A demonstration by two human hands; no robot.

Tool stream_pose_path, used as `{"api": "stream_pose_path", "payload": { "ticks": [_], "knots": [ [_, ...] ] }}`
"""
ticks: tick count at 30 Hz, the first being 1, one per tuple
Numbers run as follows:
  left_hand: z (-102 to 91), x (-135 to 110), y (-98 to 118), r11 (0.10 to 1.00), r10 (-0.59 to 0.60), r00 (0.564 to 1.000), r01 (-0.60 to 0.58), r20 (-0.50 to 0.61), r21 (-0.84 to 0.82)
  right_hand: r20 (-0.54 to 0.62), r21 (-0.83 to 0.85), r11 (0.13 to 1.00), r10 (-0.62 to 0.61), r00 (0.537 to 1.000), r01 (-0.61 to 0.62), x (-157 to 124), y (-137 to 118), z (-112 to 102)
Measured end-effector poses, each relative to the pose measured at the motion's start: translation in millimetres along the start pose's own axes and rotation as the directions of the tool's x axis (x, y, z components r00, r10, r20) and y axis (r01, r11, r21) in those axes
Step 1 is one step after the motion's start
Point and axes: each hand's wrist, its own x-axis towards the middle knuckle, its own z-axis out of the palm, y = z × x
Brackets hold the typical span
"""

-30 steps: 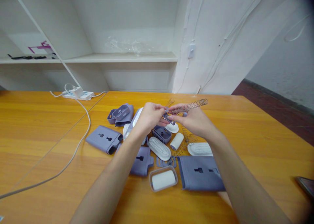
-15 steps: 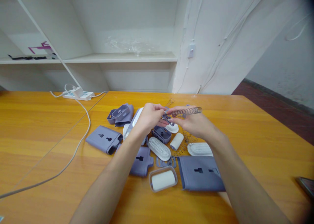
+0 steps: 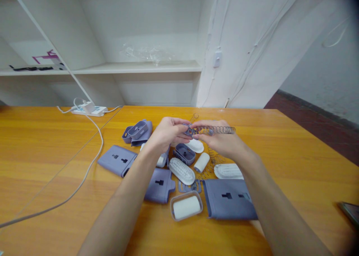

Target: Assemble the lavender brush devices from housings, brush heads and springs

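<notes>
A small purple-grey plastic piece (image 3: 189,130) was pinched by the left hand (image 3: 166,132), silvery metal coil spring (image 3: 226,130) kinda squeezed between fingers by the right hand (image 3: 217,140). Orange wooden tabletop (image 3: 294,162) was spread rightward, back edge beyond the fingers.

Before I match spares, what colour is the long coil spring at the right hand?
The spring looks metallic grey; the head view shows it best.

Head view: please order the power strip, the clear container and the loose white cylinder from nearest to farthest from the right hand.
1. Loose white cylinder, below and left of the right hand.
2. Clear container, nearer the camera.
3. Power strip, far back left.
</notes>
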Motion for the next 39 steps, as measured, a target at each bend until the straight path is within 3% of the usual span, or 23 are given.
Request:
{"api": "stream_pose_path", "payload": {
  "ticks": [9,25,32,39],
  "knots": [
    [-7.7,-3,4,0.999,0.047,0.997,-0.045,0.064,-0.021,-0.025,0.032,0.999,0.001,1.000,0.000,-1,-3,-2],
    [1.4,-3,3,0.992,0.098,0.994,-0.102,-0.048,-0.071,-0.064,-0.021,0.998,-0.058,0.996,0.057,0,-6,-1],
    [-3.3,-4,6,0.994,0.079,0.994,-0.072,0.079,-0.085,-0.078,-0.013,1.000,-0.026,0.997,0.025,-1,-6,-2],
    [-8.9,-4,6,1.000,0.012,0.995,-0.012,0.097,-0.002,-0.021,0.036,0.999,-0.008,1.000,0.008,-1,-6,0]
  ]
}}
